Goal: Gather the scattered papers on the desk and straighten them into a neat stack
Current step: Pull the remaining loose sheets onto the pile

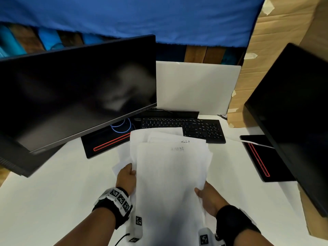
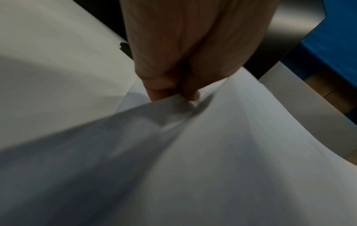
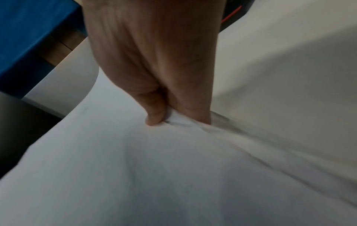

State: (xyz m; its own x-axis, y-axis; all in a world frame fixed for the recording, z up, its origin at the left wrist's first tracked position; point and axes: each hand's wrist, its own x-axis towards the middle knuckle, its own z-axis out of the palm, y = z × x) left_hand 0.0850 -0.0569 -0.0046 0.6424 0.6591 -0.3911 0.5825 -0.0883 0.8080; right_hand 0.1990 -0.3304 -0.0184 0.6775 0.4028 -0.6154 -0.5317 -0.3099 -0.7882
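Note:
A loose bundle of white papers (image 1: 170, 174) is held up above the white desk (image 1: 53, 192), its sheets fanned and uneven at the far end. My left hand (image 1: 126, 176) pinches the bundle's left edge, thumb on top; the left wrist view shows that pinch on the papers (image 2: 222, 152) by the left hand (image 2: 172, 91). My right hand (image 1: 205, 197) grips the right edge lower down. In the right wrist view the thumb of the right hand (image 3: 160, 113) presses the papers (image 3: 154, 168) against the fingers. One more sheet (image 1: 119, 164) pokes out beneath, left of the bundle.
A dark monitor (image 1: 76, 89) leans at the left, another monitor (image 1: 292, 112) stands at the right. A black keyboard (image 1: 195, 127) lies just beyond the papers, with a white board (image 1: 195, 87) upright behind it. Cardboard (image 1: 284, 32) lines the right wall.

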